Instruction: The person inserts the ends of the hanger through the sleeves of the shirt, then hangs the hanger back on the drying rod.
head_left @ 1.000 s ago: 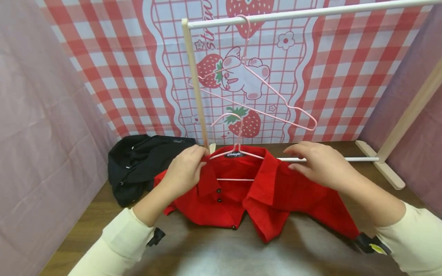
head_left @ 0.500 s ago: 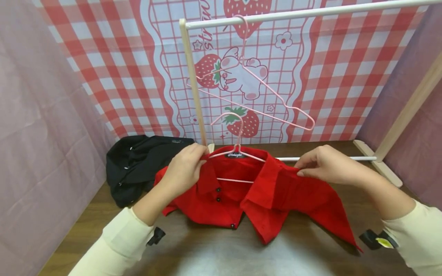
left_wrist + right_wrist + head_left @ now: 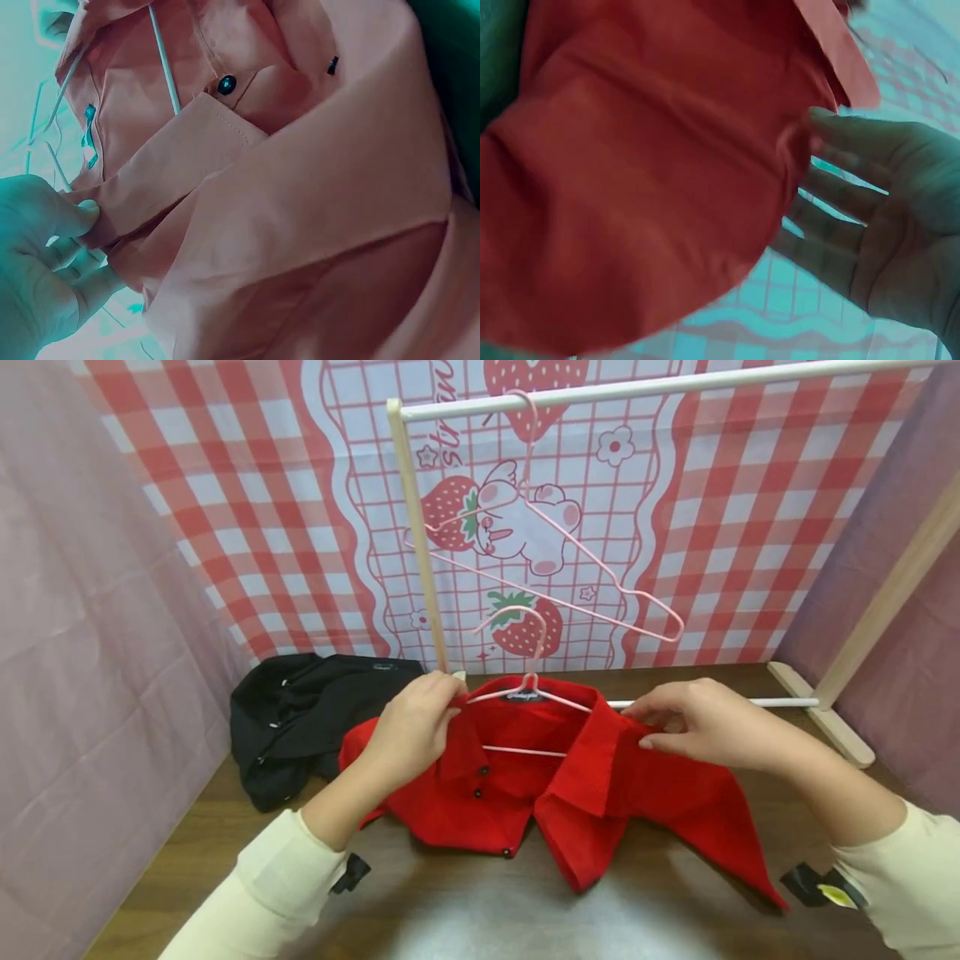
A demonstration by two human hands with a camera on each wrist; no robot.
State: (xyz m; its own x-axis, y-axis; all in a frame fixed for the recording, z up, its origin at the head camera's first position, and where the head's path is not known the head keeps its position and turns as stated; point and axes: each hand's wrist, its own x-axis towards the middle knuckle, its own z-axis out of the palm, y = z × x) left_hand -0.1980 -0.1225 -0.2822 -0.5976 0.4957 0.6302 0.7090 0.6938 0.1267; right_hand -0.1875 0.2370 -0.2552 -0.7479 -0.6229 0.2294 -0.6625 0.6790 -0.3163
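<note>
A red collared shirt (image 3: 675,785) with dark buttons lies on the wooden table, its front partly spread. Inside its neck sits a pink wire hanger (image 3: 537,652), the hook sticking up above the collar label. My left hand (image 3: 416,722) pinches the shirt by the collar and shoulder on the left; in the left wrist view the thumb presses on the collar (image 3: 150,176). At the other shoulder is my right hand (image 3: 697,727), thumb and forefinger apart. In the right wrist view its fairly straight fingers (image 3: 832,232) reach behind the cloth edge, the thumb touching it.
A white rail (image 3: 645,392) on a wooden stand crosses above, with another pink hanger (image 3: 592,552) hung on it. Black folded clothing (image 3: 322,718) lies at the left. A lower white bar (image 3: 780,702) runs behind the shirt. A checkered cloth (image 3: 750,527) covers the back.
My right hand first came down and pinched the shoulder, then loosened and shifted slightly left. Shirt collar, hanger and my left hand have moved a little to the right.
</note>
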